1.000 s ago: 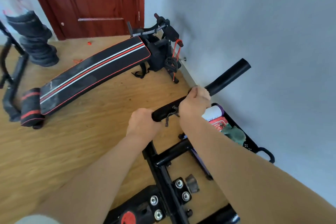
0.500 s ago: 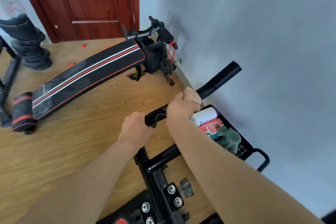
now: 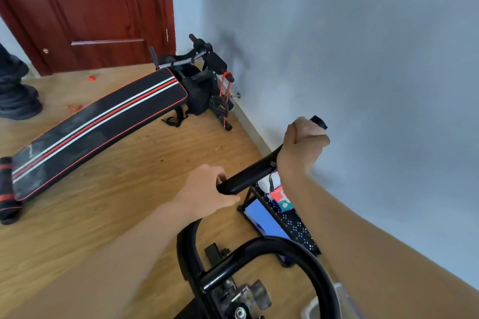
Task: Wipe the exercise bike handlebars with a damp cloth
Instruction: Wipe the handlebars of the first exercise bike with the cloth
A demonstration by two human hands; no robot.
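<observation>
Cloth (image 3: 309, 127) farther out, perhaps above basket (image 3: 300, 230).

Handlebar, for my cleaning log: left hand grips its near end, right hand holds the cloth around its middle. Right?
No. The head view shows the right hand holding the cloth around the handlebar's far end; the left hand grips the near end.

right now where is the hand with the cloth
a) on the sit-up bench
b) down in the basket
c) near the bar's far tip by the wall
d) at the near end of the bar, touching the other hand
C: the right hand grips the cloth around the handlebar just short of its far tip, apart from the left hand at the near end.
</observation>
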